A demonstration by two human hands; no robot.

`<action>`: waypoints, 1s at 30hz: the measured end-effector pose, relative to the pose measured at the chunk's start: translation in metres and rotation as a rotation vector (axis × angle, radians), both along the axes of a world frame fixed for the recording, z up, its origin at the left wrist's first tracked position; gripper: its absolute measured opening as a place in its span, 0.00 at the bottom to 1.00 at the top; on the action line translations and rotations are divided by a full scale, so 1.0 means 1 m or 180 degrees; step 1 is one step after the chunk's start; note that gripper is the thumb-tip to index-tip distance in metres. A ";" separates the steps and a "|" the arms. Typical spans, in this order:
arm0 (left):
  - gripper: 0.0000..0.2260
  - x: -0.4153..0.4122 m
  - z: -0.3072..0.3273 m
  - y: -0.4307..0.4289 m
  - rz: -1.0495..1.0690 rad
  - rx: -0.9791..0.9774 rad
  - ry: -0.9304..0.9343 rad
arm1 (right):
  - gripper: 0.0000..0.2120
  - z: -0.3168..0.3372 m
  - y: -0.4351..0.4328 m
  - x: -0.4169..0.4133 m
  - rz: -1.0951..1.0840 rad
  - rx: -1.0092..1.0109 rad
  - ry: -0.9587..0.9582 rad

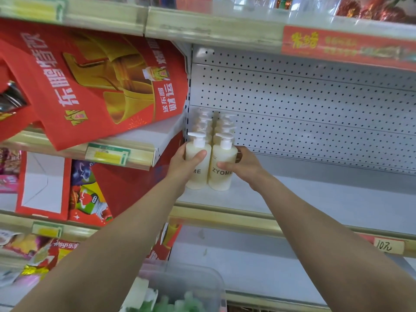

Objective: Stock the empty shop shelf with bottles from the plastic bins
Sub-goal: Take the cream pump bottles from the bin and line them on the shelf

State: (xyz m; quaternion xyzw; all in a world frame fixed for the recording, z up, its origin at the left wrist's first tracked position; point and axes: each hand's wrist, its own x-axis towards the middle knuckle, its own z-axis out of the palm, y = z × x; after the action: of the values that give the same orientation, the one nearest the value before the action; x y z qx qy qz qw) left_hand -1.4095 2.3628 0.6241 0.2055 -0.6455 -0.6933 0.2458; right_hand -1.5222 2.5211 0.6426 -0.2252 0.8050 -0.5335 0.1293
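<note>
Shelf point(315, 199), white, left end: two rows of cream pump bottles point(213, 123). Left hand point(182, 164) grips front-left bottle point(199, 176); right hand point(244, 164) grips front-right bottle point(221, 179); both upright, touching.

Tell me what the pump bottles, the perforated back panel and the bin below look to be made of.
Pump bottles: probably plastic, cream-coloured with a soft satin sheen and white moulded pump heads.
Back panel: likely painted sheet metal, matt white-grey, with regular rows of punched holes.
Bin: clear, slightly cloudy plastic; its contents show through the wall.
</note>
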 end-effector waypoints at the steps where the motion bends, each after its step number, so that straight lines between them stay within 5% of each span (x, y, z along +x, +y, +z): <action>1: 0.20 0.001 0.002 0.002 0.0024 -0.0042 -0.0058 | 0.37 0.002 0.000 0.002 -0.0018 0.0060 0.0009; 5: 0.32 0.008 0.016 0.015 0.0299 -0.0300 -0.0377 | 0.39 0.017 0.004 0.013 -0.0193 0.0388 0.0094; 8: 0.28 0.026 0.034 0.026 0.0388 -0.0773 -0.0498 | 0.41 0.039 0.014 0.028 -0.0432 0.0593 0.0487; 12: 0.22 0.057 0.067 0.037 0.0481 -0.1844 -0.0411 | 0.35 0.068 0.027 0.059 -0.0460 0.1016 0.1492; 19: 0.29 0.119 0.106 0.025 0.1195 -0.3627 -0.0719 | 0.29 0.099 0.034 0.127 -0.0309 0.1508 0.2553; 30: 0.28 0.190 0.085 0.017 0.1280 -0.3505 -0.1291 | 0.31 0.081 0.017 0.198 -0.0056 0.1695 0.2225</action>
State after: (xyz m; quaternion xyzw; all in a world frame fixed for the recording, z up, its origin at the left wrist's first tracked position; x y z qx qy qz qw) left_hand -1.2191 2.3799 0.7088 0.2938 -0.8909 -0.1459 0.3141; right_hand -1.3237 2.5378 0.7234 -0.3440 0.9117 -0.2002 -0.1019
